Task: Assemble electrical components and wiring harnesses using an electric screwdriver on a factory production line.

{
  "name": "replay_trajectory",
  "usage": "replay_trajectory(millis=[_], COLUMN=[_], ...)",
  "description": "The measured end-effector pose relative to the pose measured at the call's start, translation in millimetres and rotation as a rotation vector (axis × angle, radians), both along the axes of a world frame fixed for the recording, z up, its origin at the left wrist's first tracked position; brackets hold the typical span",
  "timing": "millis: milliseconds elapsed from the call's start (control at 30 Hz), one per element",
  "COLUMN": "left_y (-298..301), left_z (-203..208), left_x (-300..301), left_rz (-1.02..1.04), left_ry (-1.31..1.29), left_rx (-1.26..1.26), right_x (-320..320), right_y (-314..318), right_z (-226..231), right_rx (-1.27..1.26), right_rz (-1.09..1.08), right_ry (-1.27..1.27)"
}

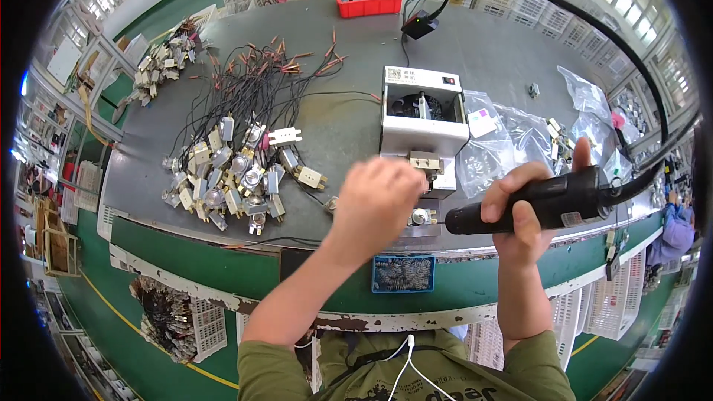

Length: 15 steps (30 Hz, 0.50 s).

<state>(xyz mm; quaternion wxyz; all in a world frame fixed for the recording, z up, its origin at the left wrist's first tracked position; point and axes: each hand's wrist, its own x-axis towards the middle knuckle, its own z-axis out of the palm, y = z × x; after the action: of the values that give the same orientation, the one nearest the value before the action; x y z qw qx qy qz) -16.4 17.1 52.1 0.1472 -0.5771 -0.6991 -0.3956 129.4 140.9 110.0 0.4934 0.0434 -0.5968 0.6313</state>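
Note:
My right hand (520, 204) is wrapped round a black corded electric screwdriver (549, 202), held nearly level with its nose to the left. Just beyond that nose, a small round metal-and-glass part (421, 217) sits on a metal block at the bench's front edge. My left hand (382, 197) is closed beside this part, in front of the white screw feeder (425, 130). Its fingertips are turned away, so whatever they hold is hidden. To its left lies a heap of small wired units (234, 178), white and grey, with black leads.
A blue tray of small metal pieces (403, 275) stands at the near edge, below the left hand. Clear plastic bags (512, 141) lie right of the feeder. At the back is a red bin (368, 5). A black cable (631, 41) arches overhead at the right.

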Motion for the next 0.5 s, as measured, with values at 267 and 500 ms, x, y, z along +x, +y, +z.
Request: replay_trajectory(millis=[267, 500], left_y=[21, -23], left_z=[17, -45], left_x=[-23, 14], left_rz=[0.111, -0.205], left_ry=[0.027, -0.222], left_rx=[0.115, -0.362], right_x=[-5, -17], right_y=[-10, -18], right_z=[11, -6], right_rx=[-0.097, 0.064], right_rz=[-0.08, 0.043], right_ry=[0.011, -0.123])
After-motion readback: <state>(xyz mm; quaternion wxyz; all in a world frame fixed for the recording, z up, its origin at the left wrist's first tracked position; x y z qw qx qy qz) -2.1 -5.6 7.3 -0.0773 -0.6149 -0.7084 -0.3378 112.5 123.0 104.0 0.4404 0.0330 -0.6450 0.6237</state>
